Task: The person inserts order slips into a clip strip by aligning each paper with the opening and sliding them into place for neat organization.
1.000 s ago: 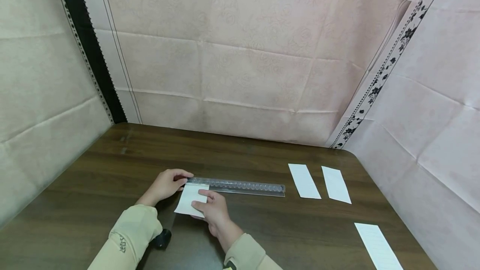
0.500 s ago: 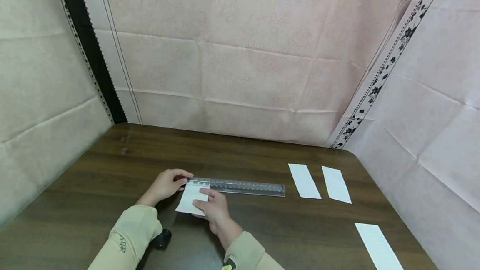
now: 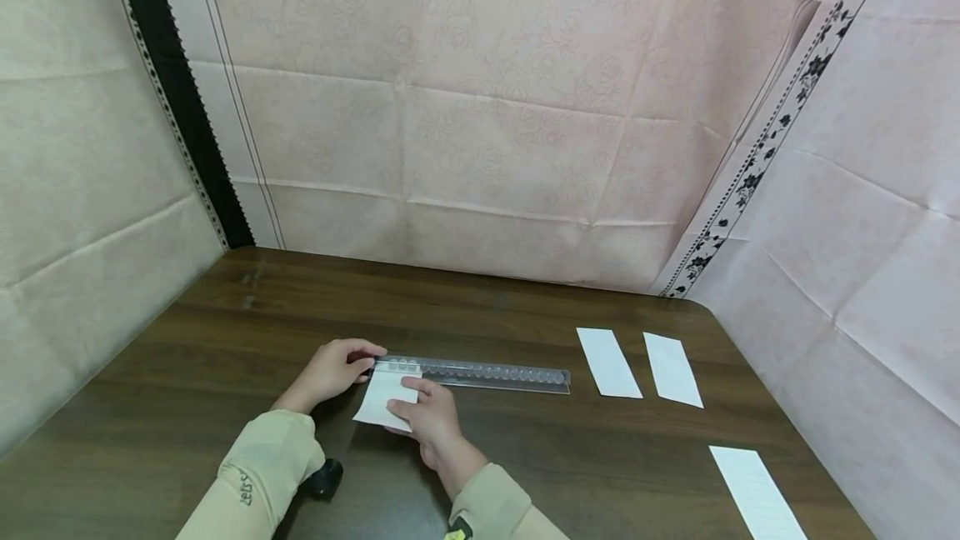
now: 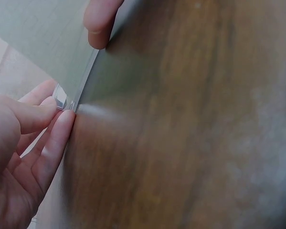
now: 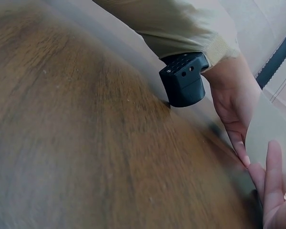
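Note:
A clear plastic ruler (image 3: 495, 374) lies crosswise on the brown wooden table (image 3: 480, 473). My left hand (image 3: 333, 372) pinches the ruler's left end between thumb and fingers; the left wrist view shows the ruler's tip (image 4: 60, 97) in that pinch. A white paper strip (image 3: 386, 398) runs from the ruler's left part toward me, and its far end overlaps the ruler. My right hand (image 3: 432, 422) holds this strip at its right edge, thumb and forefinger on top, other fingers underneath. In the right wrist view the paper (image 5: 271, 136) stands tilted beside the fingers.
Two white paper strips (image 3: 609, 362) (image 3: 672, 369) lie to the right of the ruler. Nearer me at the right is another longer strip (image 3: 757, 494). Pale cloth (image 3: 480, 107) hangs behind the table and along both sides. A black wrist camera (image 3: 325, 480) sits under my left sleeve.
My right hand and the paper strip have shifted slightly to the right and away from me along the ruler. The left hand and the ruler stay in place.

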{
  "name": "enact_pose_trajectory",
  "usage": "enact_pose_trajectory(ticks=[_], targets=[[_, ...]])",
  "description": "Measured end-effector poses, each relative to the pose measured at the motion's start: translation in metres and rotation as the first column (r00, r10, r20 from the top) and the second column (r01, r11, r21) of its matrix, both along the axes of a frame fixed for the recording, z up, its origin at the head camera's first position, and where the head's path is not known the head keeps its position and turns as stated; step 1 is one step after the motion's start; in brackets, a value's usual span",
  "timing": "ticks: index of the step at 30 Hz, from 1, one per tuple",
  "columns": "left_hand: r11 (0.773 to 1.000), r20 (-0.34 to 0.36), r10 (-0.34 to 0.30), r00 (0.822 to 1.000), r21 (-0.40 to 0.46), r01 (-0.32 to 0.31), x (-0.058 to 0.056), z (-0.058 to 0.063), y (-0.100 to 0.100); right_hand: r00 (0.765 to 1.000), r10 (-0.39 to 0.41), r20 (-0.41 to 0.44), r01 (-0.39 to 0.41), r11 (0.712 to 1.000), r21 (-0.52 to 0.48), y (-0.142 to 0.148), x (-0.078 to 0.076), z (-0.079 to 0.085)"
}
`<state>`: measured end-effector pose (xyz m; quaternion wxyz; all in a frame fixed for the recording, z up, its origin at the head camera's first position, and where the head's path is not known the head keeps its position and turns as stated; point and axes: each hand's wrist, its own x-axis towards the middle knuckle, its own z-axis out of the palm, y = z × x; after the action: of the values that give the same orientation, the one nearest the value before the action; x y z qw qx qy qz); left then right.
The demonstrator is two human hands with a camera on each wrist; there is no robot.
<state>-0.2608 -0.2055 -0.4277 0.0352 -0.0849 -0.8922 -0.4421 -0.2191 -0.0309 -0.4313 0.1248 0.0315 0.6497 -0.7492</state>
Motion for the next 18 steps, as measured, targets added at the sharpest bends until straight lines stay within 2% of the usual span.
enact_pose_trajectory(ticks=[18], targets=[[1.000, 0.031, 0.020, 0.999, 0.015, -0.020, 0.0000, 0.0001, 0.0007, 1.000, -0.016, 0.007, 0.016, 1.000, 0.003, 0.0092, -0.0008, -0.0014]])
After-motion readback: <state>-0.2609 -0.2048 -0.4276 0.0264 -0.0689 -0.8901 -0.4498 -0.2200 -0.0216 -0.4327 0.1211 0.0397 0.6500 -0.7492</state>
